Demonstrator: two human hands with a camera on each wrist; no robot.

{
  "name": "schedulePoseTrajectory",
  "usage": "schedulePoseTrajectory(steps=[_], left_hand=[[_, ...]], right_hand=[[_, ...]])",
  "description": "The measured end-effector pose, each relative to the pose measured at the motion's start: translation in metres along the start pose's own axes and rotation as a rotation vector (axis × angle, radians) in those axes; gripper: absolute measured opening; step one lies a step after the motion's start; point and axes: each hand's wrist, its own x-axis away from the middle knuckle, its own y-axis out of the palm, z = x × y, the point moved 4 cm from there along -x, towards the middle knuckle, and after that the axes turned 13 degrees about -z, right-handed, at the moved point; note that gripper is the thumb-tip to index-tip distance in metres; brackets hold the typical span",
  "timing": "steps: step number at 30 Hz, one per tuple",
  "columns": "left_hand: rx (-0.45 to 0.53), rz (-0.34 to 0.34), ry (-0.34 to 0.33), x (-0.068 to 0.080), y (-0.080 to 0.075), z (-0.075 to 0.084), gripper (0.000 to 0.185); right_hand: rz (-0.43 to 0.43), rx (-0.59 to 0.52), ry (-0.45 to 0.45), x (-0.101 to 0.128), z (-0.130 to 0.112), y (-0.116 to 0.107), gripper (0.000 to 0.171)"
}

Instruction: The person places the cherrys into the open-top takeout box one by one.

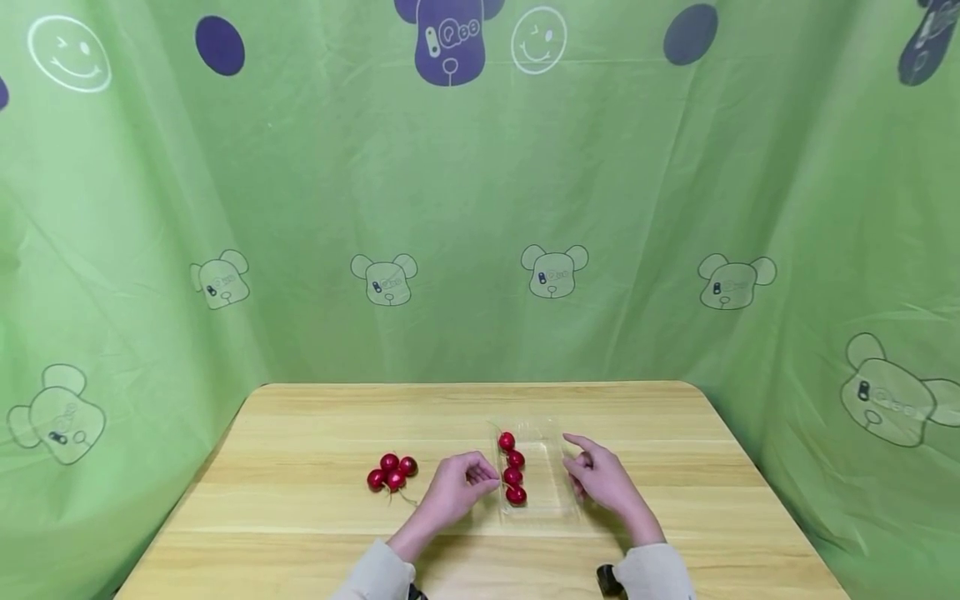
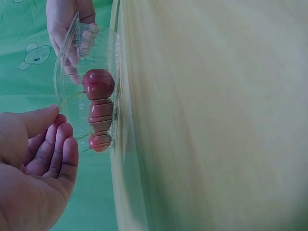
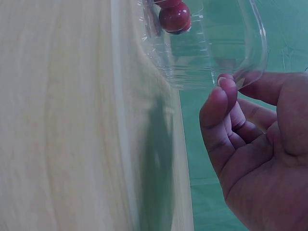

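A clear plastic tray (image 1: 553, 492) lies on the wooden table (image 1: 300, 508), with several red cherries (image 1: 513, 477) in a row along its left side. My left hand (image 1: 483, 477) rests just left of the tray, fingers loosely curled and holding nothing. In the left wrist view the left hand (image 2: 60, 130) sits beside the tray (image 2: 67, 62), apart from the cherries (image 2: 98, 84). My right hand (image 1: 577, 467) is at the tray's right edge. In the right wrist view the right hand (image 3: 240, 84) has bent fingertips (image 3: 225, 85) at the tray's rim (image 3: 260, 43).
A loose cluster of several cherries (image 1: 392, 473) lies on the table to the left of my left hand. Green printed cloth (image 1: 480, 208) hangs behind and on both sides of the table. The table's far edge (image 1: 472, 385) is near the cloth.
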Motion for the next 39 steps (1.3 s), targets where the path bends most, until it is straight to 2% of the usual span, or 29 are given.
schedulePoseTrajectory(steps=[8, 15, 22, 31, 39], left_hand=[[0.002, 0.002, 0.03, 0.002, 0.001, 0.0, 0.008], [0.014, -0.004, 0.0, 0.005, -0.001, 0.001, 0.008], [0.0, -0.008, -0.001, 0.01, -0.008, -0.001, 0.007], [-0.104, -0.019, 0.017, 0.028, -0.03, -0.004, 0.007], [-0.261, 0.005, -0.029, 0.049, -0.053, -0.016, 0.012]], right_hand=[[0.001, 0.0, -0.005, 0.001, 0.0, 0.0, 0.051], [0.0, 0.007, 0.002, 0.002, 0.001, 0.0, 0.051], [0.0, 0.012, 0.009, 0.001, 0.003, 0.0, 0.051], [-0.009, 0.02, 0.003, 0.0, 0.0, 0.0, 0.052], [-0.001, 0.018, 0.005, -0.001, 0.0, 0.002, 0.051]])
